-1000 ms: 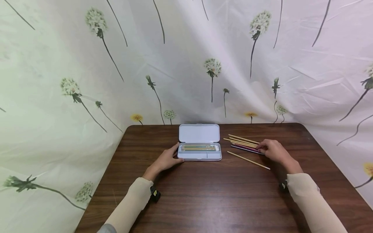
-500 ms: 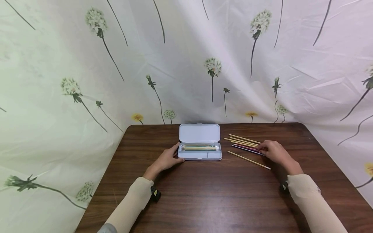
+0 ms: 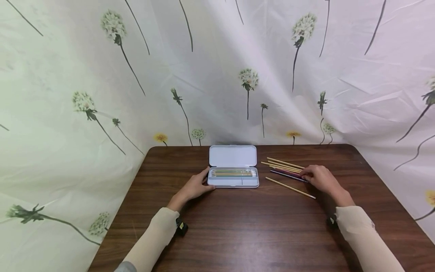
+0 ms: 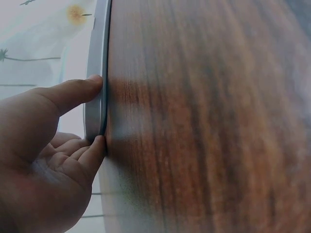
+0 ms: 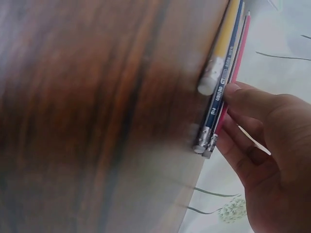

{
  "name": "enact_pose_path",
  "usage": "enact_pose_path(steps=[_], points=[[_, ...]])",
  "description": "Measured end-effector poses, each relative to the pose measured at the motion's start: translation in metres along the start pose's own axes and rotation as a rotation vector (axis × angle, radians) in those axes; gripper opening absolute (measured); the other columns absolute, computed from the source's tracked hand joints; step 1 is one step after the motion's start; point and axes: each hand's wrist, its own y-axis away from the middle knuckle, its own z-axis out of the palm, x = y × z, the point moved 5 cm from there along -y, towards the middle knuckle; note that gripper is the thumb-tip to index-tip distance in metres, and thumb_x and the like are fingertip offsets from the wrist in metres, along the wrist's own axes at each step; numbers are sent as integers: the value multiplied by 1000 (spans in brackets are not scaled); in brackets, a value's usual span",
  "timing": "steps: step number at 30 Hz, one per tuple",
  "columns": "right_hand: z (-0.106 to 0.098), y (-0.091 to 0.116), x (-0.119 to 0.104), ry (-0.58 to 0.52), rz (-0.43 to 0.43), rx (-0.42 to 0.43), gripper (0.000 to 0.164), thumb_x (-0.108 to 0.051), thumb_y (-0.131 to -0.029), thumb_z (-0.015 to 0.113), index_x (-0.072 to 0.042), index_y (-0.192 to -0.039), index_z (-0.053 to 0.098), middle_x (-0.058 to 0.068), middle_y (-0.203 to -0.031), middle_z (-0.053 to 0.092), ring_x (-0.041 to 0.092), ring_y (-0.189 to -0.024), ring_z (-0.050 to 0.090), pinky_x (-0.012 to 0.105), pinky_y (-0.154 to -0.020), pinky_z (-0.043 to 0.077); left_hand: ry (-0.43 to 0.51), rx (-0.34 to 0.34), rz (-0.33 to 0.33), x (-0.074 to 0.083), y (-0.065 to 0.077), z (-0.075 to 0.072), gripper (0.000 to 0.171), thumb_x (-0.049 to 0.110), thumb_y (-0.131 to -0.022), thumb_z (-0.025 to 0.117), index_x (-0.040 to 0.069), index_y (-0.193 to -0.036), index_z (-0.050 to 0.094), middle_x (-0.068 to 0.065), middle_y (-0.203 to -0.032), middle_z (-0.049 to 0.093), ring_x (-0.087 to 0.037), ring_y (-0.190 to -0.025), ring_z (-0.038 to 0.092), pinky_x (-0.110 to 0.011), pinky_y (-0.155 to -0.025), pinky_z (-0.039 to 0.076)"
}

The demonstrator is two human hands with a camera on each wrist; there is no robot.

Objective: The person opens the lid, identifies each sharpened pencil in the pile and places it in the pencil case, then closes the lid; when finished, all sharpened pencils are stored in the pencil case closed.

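A white pencil case (image 3: 233, 182) lies with its lid raised at the back middle of the table. Several pencils (image 3: 233, 173) fill its rear compartment. My left hand (image 3: 196, 185) holds the case's left end, thumb on the front wall and fingers around the corner. To the right of the case, my right hand (image 3: 321, 179) pinches a red pencil (image 5: 239, 53) near its eraser end. Close beside it lies a dark blue pencil (image 5: 217, 97). A single yellow pencil (image 3: 290, 187) lies in front of these, apart. Several yellow pencils (image 3: 282, 164) lie behind, their right ends partly hidden by the right hand.
The brown wooden table (image 3: 238, 226) meets a flower-printed cloth (image 3: 217, 75) along its back edge. The raised lid (image 3: 232, 155) stands behind the case, close to that cloth.
The red pencil has shifted slightly to the right against the dark blue one. Both hands are almost where they were, and the case has not moved.
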Motion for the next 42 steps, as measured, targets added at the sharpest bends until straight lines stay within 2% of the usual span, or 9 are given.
enact_pose_path(steps=[3, 6, 14, 20, 26, 32, 42], points=[[-3, 0, -4, -22, -17, 17, 15, 3, -93, 75, -8, -99, 84, 10, -96, 81, 31, -89, 76, 54, -79, 61, -1, 1, 6, 0, 1, 0, 90, 24, -101, 77, 1, -169, 24, -21, -173, 30, -37, -150, 50, -49, -120, 48], [-8, -4, -10, -40, -36, 34, 16, 4, -93, 76, -9, -99, 85, 9, -96, 82, 32, -90, 76, 54, -79, 61, 0, 3, 9, 0, 1, 0, 90, 24, -101, 77, 1, -169, 24, -21, -173, 29, -37, -149, 51, -49, -120, 47], [-21, -24, -38, -55, -149, 74, 16, 2, -92, 79, -10, -98, 87, -1, -87, 79, 22, -80, 74, 40, -69, 59, -7, 7, 8, 2, 0, -1, 89, 25, -101, 77, 2, -169, 24, -20, -174, 30, -36, -150, 50, -48, -121, 47], [-25, -40, -59, -73, -223, 86, 17, 2, -92, 79, -11, -98, 87, 1, -87, 79, 18, -78, 71, 36, -66, 56, -6, 10, 6, 3, 1, -2, 89, 25, -101, 76, 2, -169, 24, -20, -174, 30, -37, -150, 50, -49, -120, 47], [-21, -57, -78, -113, -230, 55, 19, 2, -94, 78, -12, -101, 87, 6, -91, 79, 18, -81, 70, 37, -70, 56, -13, 8, 5, 3, 1, -1, 89, 25, -101, 76, 2, -169, 23, -21, -173, 30, -37, -150, 51, -49, -120, 47], [-15, -78, -102, -138, -246, 22, 16, -2, -94, 79, -13, -103, 87, 4, -94, 80, 17, -86, 70, 40, -75, 57, -13, 8, 10, 3, 1, -1, 89, 24, -101, 76, 1, -169, 23, -21, -174, 30, -37, -149, 51, -49, -119, 48], [7, -108, -140, -156, -342, -39, 13, -1, -93, 80, -9, -102, 87, 4, -92, 79, 14, -82, 66, 35, -72, 56, 1, 7, 4, 4, 3, -1, 88, 24, -101, 76, 1, -169, 24, -21, -173, 30, -37, -149, 51, -49, -120, 48]])
